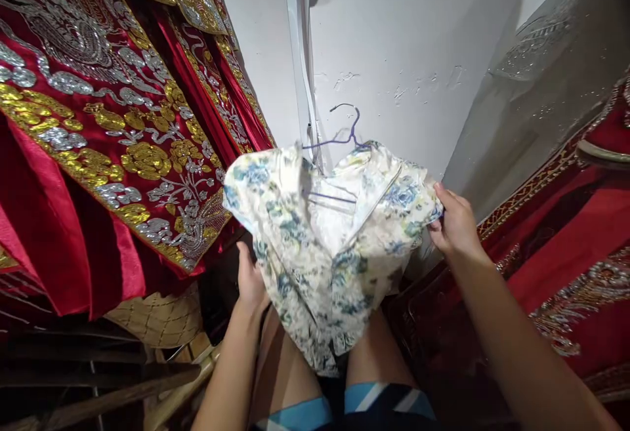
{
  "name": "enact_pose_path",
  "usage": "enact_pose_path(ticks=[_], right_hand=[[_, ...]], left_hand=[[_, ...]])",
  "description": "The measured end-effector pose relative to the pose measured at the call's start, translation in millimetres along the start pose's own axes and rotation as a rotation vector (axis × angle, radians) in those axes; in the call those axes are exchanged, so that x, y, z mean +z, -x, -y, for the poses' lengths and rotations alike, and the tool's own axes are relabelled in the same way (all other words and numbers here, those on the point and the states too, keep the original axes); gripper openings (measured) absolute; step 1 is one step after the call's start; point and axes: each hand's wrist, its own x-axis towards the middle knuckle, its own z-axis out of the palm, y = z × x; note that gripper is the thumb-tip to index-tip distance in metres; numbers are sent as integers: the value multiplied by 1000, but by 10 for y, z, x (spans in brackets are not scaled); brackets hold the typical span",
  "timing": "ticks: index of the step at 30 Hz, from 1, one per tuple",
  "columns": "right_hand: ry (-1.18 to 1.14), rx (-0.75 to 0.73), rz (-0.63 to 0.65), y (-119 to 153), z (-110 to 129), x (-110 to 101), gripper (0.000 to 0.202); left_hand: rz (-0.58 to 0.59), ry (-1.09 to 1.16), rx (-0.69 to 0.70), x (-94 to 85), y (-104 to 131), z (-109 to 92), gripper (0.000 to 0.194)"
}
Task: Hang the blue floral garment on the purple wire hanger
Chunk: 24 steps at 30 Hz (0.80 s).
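From my remote seat, through the head camera, I have the floral shirt (pixel 361 267) up in the air in front of the bare legs (pixel 381 346), with the purple hanger (pixel 353 134) set inside its neck. The right hand (pixel 455 221) pinches the shoulder end of the shirt between thumb and fingers; the left hand (pixel 251 283) lies against the opposite side lower down, thumb raised, its other fingers lost behind the cloth, so I cannot tell whether they grip. As I judge it, getting the hanger in is largely done: its lower bar crosses the open neckline and both shoulders are spread wide. What looks left is evening out the creased front, and the hook catches on nothing that I can make out. Whether the front is fastened I cannot tell. No tabletop carries any of this. Behind stands a white wall (pixel 394 44) with scuffed, flaking marks and a pale upright strip (pixel 298 37). Red cloth (pixel 147 123) worked in gold and silver drapes down the left; more red fabric (pixel 590 227) with beaded trim fills the right, below a sheet of clear plastic (pixel 541 50). Low on the left I see a woven basket (pixel 157 316) beside wooden poles (pixel 172 378), and blue-striped shorts (pixel 295 411) edge the bottom.
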Motion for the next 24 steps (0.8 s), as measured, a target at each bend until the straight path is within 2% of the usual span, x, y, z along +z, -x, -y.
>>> enact_pose_path(ticks=[2, 5, 8, 13, 16, 18, 21, 23, 24], right_hand=[[-4, 17, 23, -72, 1, 111, 34], [54, 56, 116, -41, -64, 245, 36], [120, 54, 154, 65, -189, 205, 42], [216, -61, -66, 112, -440, -151, 53], [224, -44, -154, 187, -620, -305, 55], [244, -37, -218, 386, -769, -331, 54], [277, -24, -310, 931, -1012, -246, 47], [267, 114, -147, 1341, -1138, -122, 39], [262, 199, 11, 1516, -1174, -49, 42]], left_hand=[[-77, -15, -47, -21, 76, 109, 85], [-189, -153, -92, -45, 226, 327, 79], [-148, -270, -118, -33, 403, 521, 81], [-113, -274, -139, -23, 623, 691, 82], [-115, -305, -130, -56, 678, 741, 75], [-127, -346, -125, -55, 703, 769, 71], [-152, -372, -115, 21, 747, 788, 66], [-132, -358, -123, 103, 782, 770, 65], [-114, -350, -130, 142, 798, 751, 65]])
